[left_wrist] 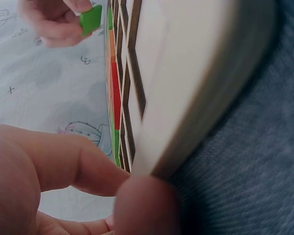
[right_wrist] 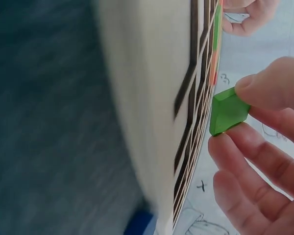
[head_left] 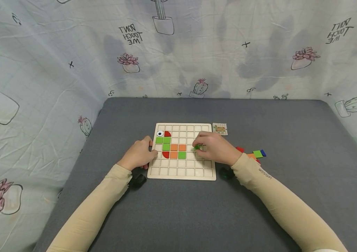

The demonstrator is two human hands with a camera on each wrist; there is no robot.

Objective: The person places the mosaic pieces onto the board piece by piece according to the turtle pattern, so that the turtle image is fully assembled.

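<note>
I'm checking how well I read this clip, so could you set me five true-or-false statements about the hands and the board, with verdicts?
1. The right hand pinches a green tile. True.
2. The left hand is holding up a blue piece. False: it touches the left edge of the wooden board and no piece is seen in it.
3. On the board, the eye piece sits beside a red rounded piece. True.
4. The small pattern card lies to the left of the board. False: it lies to the right, by the far corner.
5. Three orange squares show on the board. True.
</note>
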